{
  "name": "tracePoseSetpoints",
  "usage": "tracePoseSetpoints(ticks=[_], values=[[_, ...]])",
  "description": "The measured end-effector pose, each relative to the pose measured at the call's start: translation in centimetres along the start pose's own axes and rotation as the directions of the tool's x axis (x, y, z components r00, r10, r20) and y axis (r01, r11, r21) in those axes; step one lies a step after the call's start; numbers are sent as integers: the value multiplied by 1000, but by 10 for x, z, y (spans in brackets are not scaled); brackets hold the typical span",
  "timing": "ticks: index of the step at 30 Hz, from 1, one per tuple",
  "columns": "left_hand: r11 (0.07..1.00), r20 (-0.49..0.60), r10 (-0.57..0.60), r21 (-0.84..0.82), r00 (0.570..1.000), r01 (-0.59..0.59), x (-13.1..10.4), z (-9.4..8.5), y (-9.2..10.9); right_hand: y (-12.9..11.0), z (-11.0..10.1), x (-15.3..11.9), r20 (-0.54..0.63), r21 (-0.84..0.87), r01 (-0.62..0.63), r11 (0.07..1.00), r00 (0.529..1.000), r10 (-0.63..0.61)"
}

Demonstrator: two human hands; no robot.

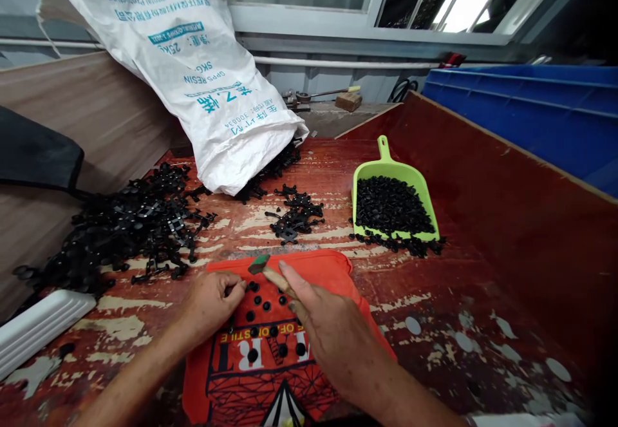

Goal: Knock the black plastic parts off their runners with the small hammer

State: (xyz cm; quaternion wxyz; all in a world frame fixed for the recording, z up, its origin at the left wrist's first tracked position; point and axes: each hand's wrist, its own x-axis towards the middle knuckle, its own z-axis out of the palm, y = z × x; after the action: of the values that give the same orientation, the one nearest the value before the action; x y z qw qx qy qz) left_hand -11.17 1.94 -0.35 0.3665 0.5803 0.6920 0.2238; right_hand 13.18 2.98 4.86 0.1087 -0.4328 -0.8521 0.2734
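My right hand (333,324) is wrapped round the wooden handle of a small hammer (261,264) with a green, worn head. Fingers and thumb pinched together, my left hand (215,301) is at a small black plastic piece (252,286), just below the hammer head. Both hands are over a red printed cloth (318,266) laid on the worktop. Several round black pieces (266,306) are scattered on the cloth between my hands. Part of what the left fingertips grip is hidden by the fingers.
Black plastic parts lie in a heap (125,221) at left and a small pile (295,214) in the middle. A white sack (212,85) spills more. A green dustpan (429,201) holds black pieces. A wooden board (483,176) and a blue crate (531,111) stand at right.
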Motion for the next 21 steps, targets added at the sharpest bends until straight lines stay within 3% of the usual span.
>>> tracePoseSetpoints(ticks=[4,9,13,17,21], values=[[989,-27,103,112,994,-100,-3,0,2,-2,9,7,124,-167,-63,984,989,84],[987,-42,139,91,989,-135,-7,-1,6,-3,7,3,24,-99,-30,995,999,33],[975,-54,155,171,986,-144,-9,0,7,-2,6,2,55,-131,-54,990,997,61],[969,-48,166,193,985,-154,-10,1,8,-3,-1,4,-21,-102,-1,995,1000,-1],[966,-49,170,206,984,-156,-9,3,7,-4,4,9,86,-188,-23,982,996,40]])
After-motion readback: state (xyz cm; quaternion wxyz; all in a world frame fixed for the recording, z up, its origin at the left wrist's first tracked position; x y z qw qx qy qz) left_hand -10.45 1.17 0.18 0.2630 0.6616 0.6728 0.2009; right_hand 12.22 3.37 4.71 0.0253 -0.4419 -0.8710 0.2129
